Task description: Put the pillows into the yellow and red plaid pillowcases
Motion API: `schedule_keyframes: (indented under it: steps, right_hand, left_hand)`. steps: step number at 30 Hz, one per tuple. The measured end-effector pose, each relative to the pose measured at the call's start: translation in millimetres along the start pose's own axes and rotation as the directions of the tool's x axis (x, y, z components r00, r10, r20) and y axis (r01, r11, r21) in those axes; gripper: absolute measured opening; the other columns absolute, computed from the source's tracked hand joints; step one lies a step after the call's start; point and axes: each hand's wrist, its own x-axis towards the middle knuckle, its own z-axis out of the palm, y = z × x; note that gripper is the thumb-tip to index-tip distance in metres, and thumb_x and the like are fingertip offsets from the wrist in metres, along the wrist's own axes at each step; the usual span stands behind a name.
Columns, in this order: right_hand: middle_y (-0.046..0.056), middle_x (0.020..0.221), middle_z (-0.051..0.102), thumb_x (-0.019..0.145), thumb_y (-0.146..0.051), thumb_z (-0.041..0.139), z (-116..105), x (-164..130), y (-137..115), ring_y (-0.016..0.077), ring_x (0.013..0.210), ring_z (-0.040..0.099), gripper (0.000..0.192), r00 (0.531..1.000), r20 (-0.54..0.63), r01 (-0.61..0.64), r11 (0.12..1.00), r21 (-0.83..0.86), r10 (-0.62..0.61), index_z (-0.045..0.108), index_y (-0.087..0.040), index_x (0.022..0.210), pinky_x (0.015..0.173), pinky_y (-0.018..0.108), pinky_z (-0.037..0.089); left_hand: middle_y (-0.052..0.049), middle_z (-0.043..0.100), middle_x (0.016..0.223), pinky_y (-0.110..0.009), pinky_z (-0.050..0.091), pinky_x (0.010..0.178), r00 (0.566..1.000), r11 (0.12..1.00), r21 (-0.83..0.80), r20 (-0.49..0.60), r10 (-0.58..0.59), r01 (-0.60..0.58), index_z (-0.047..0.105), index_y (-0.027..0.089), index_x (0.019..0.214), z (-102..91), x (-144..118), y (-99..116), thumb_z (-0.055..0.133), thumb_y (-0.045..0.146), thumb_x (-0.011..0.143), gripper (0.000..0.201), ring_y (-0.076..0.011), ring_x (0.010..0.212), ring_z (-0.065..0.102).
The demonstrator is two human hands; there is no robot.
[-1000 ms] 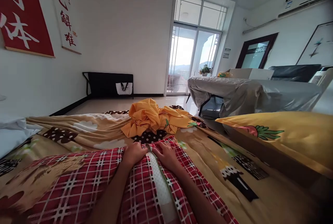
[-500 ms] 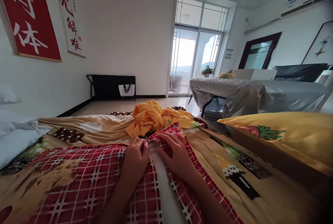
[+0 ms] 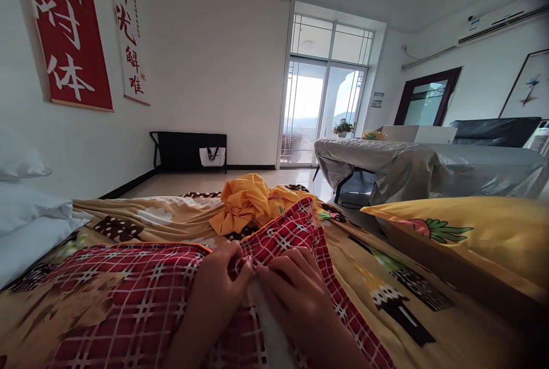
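A red plaid pillowcase (image 3: 150, 300) with an orange edge lies across the bed in front of me. Through a long opening in it shows a white inner pillow (image 3: 272, 317). My left hand (image 3: 218, 294) is closed, thumb and fingers pinching the pillowcase at the left side of the top end of the opening. Just opposite, my right hand (image 3: 302, 294) has its fingers curled over the right side of the opening, gripping the fabric. The fingertips of both hands nearly meet. Whether a zipper lies beneath them, I cannot make out.
Beyond my hands lies crumpled yellow cloth (image 3: 246, 203) on the patterned tan bedspread (image 3: 355, 260). A yellow pillow (image 3: 493, 231) is at the right, a white pillow (image 3: 34, 214) at the left. A plastic-covered table (image 3: 398, 166) stands behind the bed.
Both hands have moved down toward me along the opening, their fingers drawn in closer together. The far corner of the pillowcase spreads flatter, and less white shows. The view has tilted up slightly.
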Motion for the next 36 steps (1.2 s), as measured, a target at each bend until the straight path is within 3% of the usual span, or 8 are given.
schedule_keyframes:
  steps: [7,10,13,19,29,36]
  right_hand:
    - [0.003,0.076,0.066,0.092,-0.018,0.051,5.6,0.9,4.0,0.0147,0.071,0.055,0.015,0.991,0.078,-0.123,0.980,0.156,0.111,0.066,-0.019,0.092,0.069,0.029,0.045]
    - [0.001,0.079,0.070,0.094,-0.018,0.049,10.1,-1.3,8.4,0.0127,0.068,0.060,0.018,0.983,0.072,-0.183,0.964,0.193,0.172,0.065,-0.020,0.103,0.068,0.026,0.047]
    - [0.000,0.081,0.072,0.092,-0.021,0.054,13.3,-4.2,10.3,0.0126,0.069,0.062,0.015,0.979,0.076,-0.201,0.961,0.192,0.190,0.066,-0.022,0.101,0.068,0.025,0.047]
    - [-0.002,0.061,0.065,0.093,-0.024,0.055,15.1,-6.9,9.8,0.0105,0.055,0.054,0.016,0.990,-0.009,-0.141,0.981,0.135,0.143,0.069,-0.022,0.087,0.058,0.025,0.042]
    - [-0.004,0.058,0.062,0.099,-0.026,0.043,4.7,-9.5,12.4,0.0101,0.052,0.054,0.026,0.983,0.177,-0.058,0.996,0.062,0.046,0.063,-0.021,0.083,0.057,0.025,0.036]
    - [-0.002,0.054,0.056,0.100,-0.025,0.037,3.8,-7.0,13.4,0.0111,0.048,0.048,0.030,0.986,0.153,0.072,0.996,-0.047,-0.064,0.059,-0.019,0.080,0.056,0.026,0.032]
  left_hand:
    - [-0.001,0.059,0.060,-0.029,0.040,0.061,0.990,0.978,-0.176,0.097,-0.097,0.113,0.056,0.022,0.059,-3.2,3.8,0.0,0.044,0.049,0.070,0.032,-0.0183,0.063,0.053]
    - [-0.003,0.064,0.063,-0.029,0.043,0.064,0.989,0.972,-0.212,0.128,-0.076,0.102,0.060,0.022,0.058,-1.7,2.4,3.4,0.045,0.048,0.070,0.032,-0.0192,0.065,0.055]
    - [-0.004,0.065,0.066,-0.031,0.044,0.068,0.990,0.971,-0.226,0.131,-0.051,0.080,0.060,0.022,0.057,0.2,-0.5,7.2,0.045,0.047,0.070,0.031,-0.0196,0.067,0.055]
    - [-0.004,0.063,0.065,-0.031,0.044,0.069,0.992,0.970,-0.234,0.124,-0.030,0.059,0.058,0.023,0.053,-0.1,-2.1,7.1,0.045,0.044,0.071,0.031,-0.0196,0.067,0.055]
    - [-0.002,0.057,0.063,-0.028,0.042,0.066,0.988,0.975,-0.223,0.150,0.042,-0.007,0.051,0.021,0.051,2.8,-6.6,5.6,0.046,0.034,0.071,0.024,-0.0164,0.065,0.051]
    - [-0.003,0.060,0.068,-0.029,0.042,0.065,0.978,0.988,-0.134,0.187,0.096,-0.071,0.050,0.022,0.056,2.7,-7.8,5.7,0.045,0.033,0.075,0.022,-0.0177,0.067,0.053]
